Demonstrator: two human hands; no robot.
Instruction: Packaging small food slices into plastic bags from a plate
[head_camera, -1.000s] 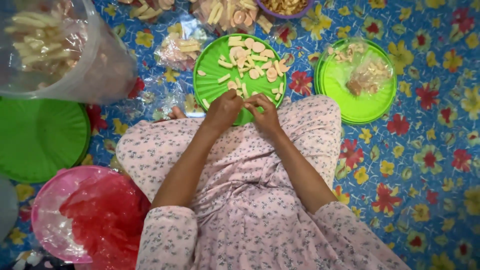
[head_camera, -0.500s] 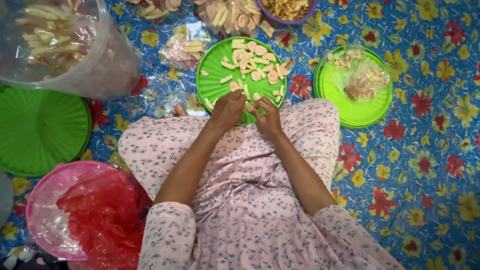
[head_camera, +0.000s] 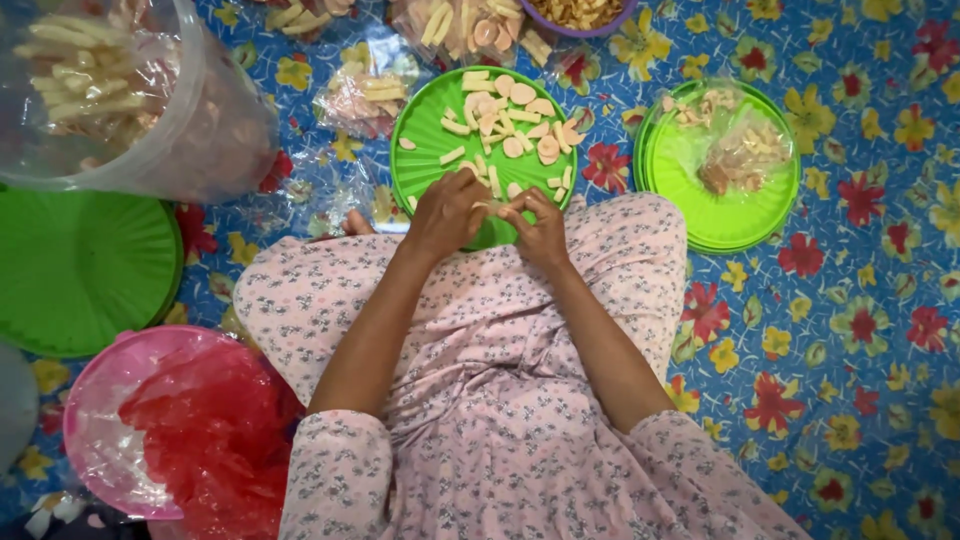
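Seated on the blue flower-patterned floor mat (head_camera: 860, 330) in a pink floral dress, the person brings the left hand (head_camera: 447, 212) and right hand (head_camera: 540, 225) together at the near rim of a round green plastic plate (head_camera: 425, 140), the fingertips of both pinched narrowly on one small pale snack stick (head_camera: 492, 205). More pale sticks and pinkish round chips (head_camera: 510, 115) lie scattered across the far part of that plate. To the right sits a second green plate with a clear plastic bag of snacks (head_camera: 740, 150), to the left a big clear bag of pale sticks (head_camera: 100, 90) above an empty green plate (head_camera: 80, 270), and near left a pink basin with red plastic (head_camera: 170, 430).
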